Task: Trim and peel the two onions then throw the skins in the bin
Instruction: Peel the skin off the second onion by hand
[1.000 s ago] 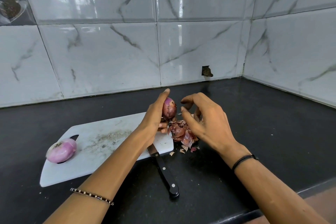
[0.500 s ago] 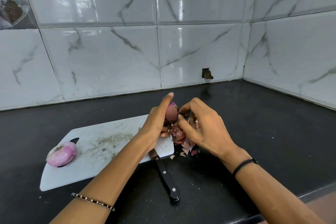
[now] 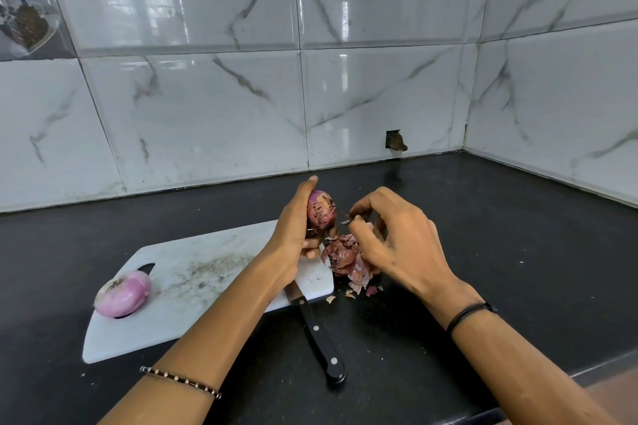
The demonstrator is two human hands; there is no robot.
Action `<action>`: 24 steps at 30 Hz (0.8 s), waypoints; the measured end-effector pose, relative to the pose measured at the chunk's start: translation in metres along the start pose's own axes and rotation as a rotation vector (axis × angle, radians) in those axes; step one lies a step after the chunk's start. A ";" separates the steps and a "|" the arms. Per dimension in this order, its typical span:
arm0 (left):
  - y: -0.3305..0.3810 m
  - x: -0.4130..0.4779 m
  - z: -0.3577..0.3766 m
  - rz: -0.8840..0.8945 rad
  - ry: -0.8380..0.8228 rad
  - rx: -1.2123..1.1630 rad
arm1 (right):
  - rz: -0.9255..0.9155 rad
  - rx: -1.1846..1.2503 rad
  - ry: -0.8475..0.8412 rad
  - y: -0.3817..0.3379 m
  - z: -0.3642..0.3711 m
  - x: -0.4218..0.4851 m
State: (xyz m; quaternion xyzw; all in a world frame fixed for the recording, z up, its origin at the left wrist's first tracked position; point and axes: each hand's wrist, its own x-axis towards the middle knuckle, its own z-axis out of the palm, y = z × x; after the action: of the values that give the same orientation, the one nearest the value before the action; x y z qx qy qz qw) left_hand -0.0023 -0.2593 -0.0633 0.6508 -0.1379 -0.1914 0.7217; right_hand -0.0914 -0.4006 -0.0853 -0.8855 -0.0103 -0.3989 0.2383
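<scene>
My left hand (image 3: pixel 293 228) grips a red onion (image 3: pixel 321 210) upright above the right end of the white cutting board (image 3: pixel 193 290); papery skin still clings to it. Just right of it, my right hand (image 3: pixel 390 245) pinches a small flake of skin (image 3: pixel 346 220) between thumb and fingertips. A heap of onion skins (image 3: pixel 345 257) lies on the black counter under my right hand. A peeled pink onion (image 3: pixel 122 293) rests at the board's left end. A black-handled knife (image 3: pixel 319 335) lies across the board's front right corner, handle toward me.
The black counter (image 3: pixel 500 235) runs into a corner of white marble tiles at the back and right. Small skin scraps (image 3: pixel 359 291) are scattered by the board's corner. The counter's front edge (image 3: pixel 587 376) is at the lower right. No bin is in view.
My right hand closed in on the onion, took hold of skin, and has now pulled away to the right with a small flake. The left hand keeps its hold on the onion.
</scene>
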 end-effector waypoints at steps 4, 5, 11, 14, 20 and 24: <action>-0.002 0.004 0.001 0.002 -0.016 -0.028 | 0.011 -0.077 0.025 0.005 0.002 0.001; -0.002 0.005 0.002 0.004 -0.016 -0.059 | 0.020 -0.088 0.028 0.006 0.002 0.001; -0.004 0.010 0.002 0.068 0.005 -0.123 | 0.075 -0.071 0.055 0.008 0.002 0.002; -0.004 0.009 0.003 0.089 -0.014 -0.121 | 0.086 -0.076 0.034 0.007 0.005 0.001; -0.006 0.010 0.003 0.126 -0.034 -0.088 | 0.100 -0.027 0.040 0.007 0.004 0.001; -0.004 0.008 0.004 0.123 -0.035 -0.126 | 0.020 0.056 0.076 0.002 0.001 0.001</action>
State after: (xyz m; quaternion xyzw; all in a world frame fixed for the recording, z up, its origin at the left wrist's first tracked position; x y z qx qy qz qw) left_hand 0.0026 -0.2672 -0.0672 0.5909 -0.1779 -0.1663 0.7691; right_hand -0.0890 -0.4020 -0.0859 -0.8627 -0.0036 -0.4293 0.2671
